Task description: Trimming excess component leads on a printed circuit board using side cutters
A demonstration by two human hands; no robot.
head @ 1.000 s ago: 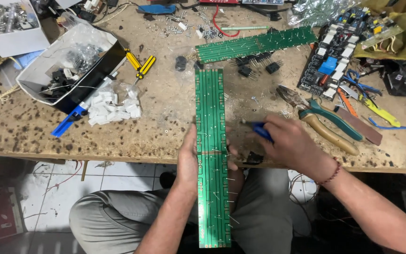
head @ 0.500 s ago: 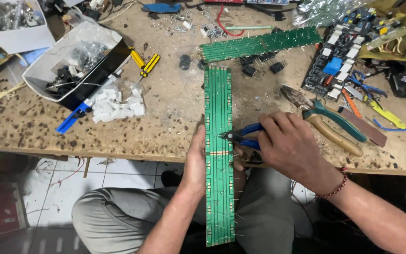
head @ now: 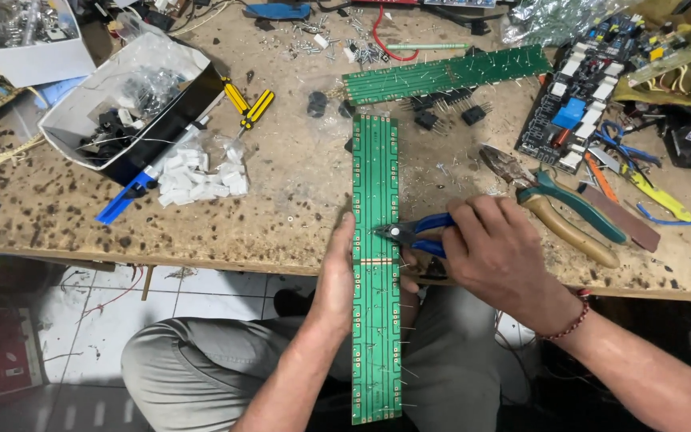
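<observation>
Your left hand [head: 336, 276] grasps the long green circuit board [head: 376, 264] from its left edge, with the thumb lying along the edge and the fingers hidden under the board. The board lies lengthwise away from you: its far half rests on the desk [head: 281, 200], and its near half sticks out over the desk edge above your lap. Thin wire legs stand out from its right side.

Your right hand [head: 497, 256] is clenched around the blue handles of the small cutters [head: 409, 234]. The dark tip of the cutters touches the right part of the board, just beyond the pale band that crosses it. I cannot tell if the tip is closed on a wire leg or not.

A second green board [head: 445, 74] lies across the desk beyond the far end of the first one, and small black components [head: 441, 108] lie just under it. To the right of your right hand lie the green-handled pliers [head: 557, 204], near but not touching it. Farther right is a black circuit board with blue and white parts [head: 573, 108]. On the left side of the desk there is an open box with black parts [head: 125, 104], a bag of white pieces [head: 201, 170] beside it, and two yellow-handled screwdrivers [head: 249, 104].
</observation>
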